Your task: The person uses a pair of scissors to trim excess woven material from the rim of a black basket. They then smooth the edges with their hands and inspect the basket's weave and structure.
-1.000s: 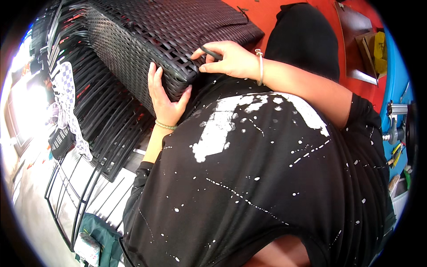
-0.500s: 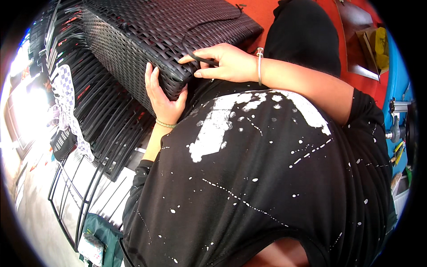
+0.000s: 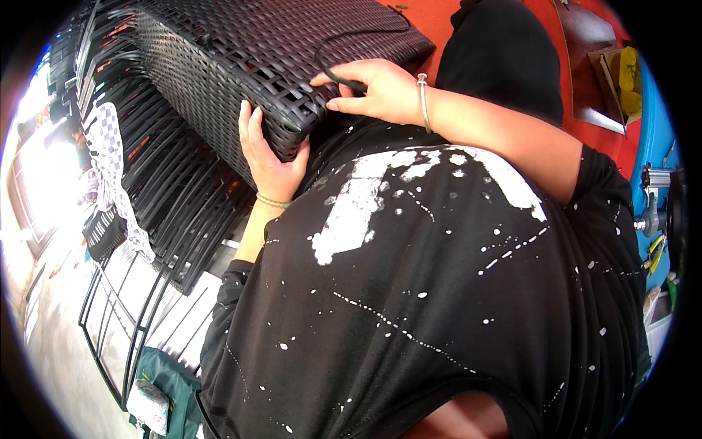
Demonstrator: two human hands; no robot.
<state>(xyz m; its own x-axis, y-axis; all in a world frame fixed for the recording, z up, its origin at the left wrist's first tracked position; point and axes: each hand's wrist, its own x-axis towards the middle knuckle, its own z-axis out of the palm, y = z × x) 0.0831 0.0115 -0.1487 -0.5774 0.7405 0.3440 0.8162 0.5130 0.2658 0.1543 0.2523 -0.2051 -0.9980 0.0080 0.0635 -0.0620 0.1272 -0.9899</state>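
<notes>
Strand (image 3: 352,84), blk, in R hand (image 3: 385,91)

A boxy black woven piece (image 3: 248,36), glossy and made of flat strips, lies slantwise with one corner nearest; its broad face is up and a narrower side drops away to the left; the weave is tight, with open gaps along the near edge; a loose black strand (image 3: 357,85) arcs over that face, its far end seemingly joining the weave.
</notes>
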